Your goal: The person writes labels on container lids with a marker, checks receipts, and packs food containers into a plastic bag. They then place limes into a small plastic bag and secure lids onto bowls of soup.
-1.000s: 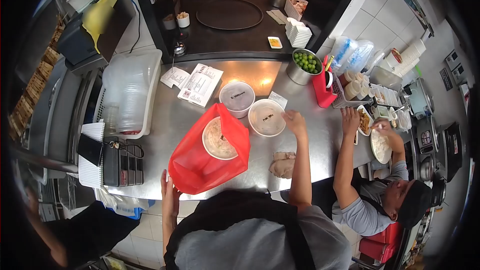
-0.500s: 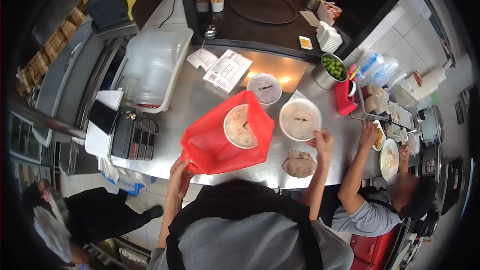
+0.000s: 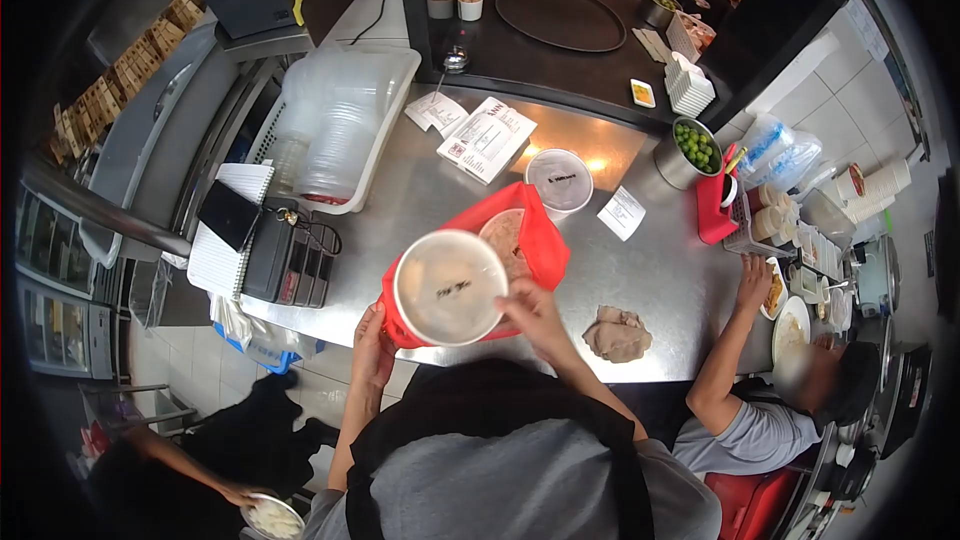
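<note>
My right hand [image 3: 533, 317] grips the rim of a round white tub [image 3: 450, 290] with a translucent lid and dark writing on it. The tub is held over the red bag [image 3: 545, 250] and hides much of it. At the bag's left edge, my left hand [image 3: 374, 348] has its fingers closed on the red material. A second lidded tub [image 3: 508, 238] lies inside the bag, partly covered by the held one. Just behind the bag, another lidded tub [image 3: 558, 181] stands on the steel counter [image 3: 400, 180].
A crumpled brown cloth [image 3: 617, 334] lies near the front edge. Paper slips [image 3: 487, 140] and a small receipt [image 3: 622, 213] rest farther back. A white bin of clear lids [image 3: 340, 130] stands left; a metal pot of green limes [image 3: 690, 152] stands right. A co-worker [image 3: 740, 380] works at my right.
My right hand has lifted the lidded tub off the counter and carried it left over the red bag. The receipt beneath it now shows. My left hand stays on the bag.
</note>
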Motion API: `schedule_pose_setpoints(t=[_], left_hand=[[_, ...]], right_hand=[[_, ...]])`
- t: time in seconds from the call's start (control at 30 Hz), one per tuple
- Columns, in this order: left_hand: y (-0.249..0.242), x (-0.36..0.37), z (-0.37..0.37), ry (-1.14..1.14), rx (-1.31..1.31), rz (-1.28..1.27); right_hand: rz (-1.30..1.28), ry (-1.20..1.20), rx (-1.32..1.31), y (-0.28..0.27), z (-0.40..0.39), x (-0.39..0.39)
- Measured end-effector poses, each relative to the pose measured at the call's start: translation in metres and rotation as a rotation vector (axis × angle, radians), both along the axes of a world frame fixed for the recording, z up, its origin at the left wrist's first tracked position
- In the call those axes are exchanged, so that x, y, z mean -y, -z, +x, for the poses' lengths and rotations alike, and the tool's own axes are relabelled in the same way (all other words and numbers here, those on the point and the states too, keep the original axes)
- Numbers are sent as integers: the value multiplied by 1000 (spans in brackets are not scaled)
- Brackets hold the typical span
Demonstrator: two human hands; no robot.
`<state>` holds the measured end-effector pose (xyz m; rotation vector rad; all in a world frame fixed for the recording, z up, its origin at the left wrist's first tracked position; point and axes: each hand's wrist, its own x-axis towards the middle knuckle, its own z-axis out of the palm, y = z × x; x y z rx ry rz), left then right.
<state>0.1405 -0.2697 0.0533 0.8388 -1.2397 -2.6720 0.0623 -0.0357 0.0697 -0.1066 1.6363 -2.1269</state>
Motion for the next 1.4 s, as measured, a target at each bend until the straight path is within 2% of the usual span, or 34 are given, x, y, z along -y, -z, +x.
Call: schedule_pose_setpoints(t=[0.07,0.13,0.23,0.33,0.43,0.53,0.63,0.7,0.8,0.9,1.0,1.1,1.2,1.3,1.4], left_hand=[[1,3,-1,-67,24,-29],[13,7,0,-88,42,-156],[21,7,3,-112,7,-233],[-10,-4,-2,-78,-41,-185],[-26,-10,-3,-6,-88,-135],[-41,-15,-12,-20,-133,-95],[-59,-16,-19,23,-207,-42],[-79,-19,-22,66,-246,-9],[-120,-39,-27,125,-292,-41],[-138,-47,-27,196,-358,-108],[-141,-33,-12,300,-408,-119],[-147,-21,-5,350,-524,-151],[-138,-16,-11,370,-540,-185],[-152,-24,-22,269,-463,-229],[-153,-25,-24,428,-646,-299]], right_hand=[[2,-60,15,38,9,11],[101,-142,21,46,11,12],[360,-155,-118,23,13,16],[725,-296,-575,25,1,4],[1126,-168,-840,-23,9,15],[1051,-217,-882,-43,4,21],[1053,23,-978,-43,-23,12],[1203,315,-1071,-46,-46,3],[1341,548,-1172,-29,-69,-17],[1297,183,-665,-28,-71,-42],[1145,225,-687,-63,-57,-57],[542,188,-629,-106,-28,-66],[455,59,-1059,-127,-17,-61],[402,-325,-760,-122,-7,-56],[184,-219,-634,-127,-4,-72]])
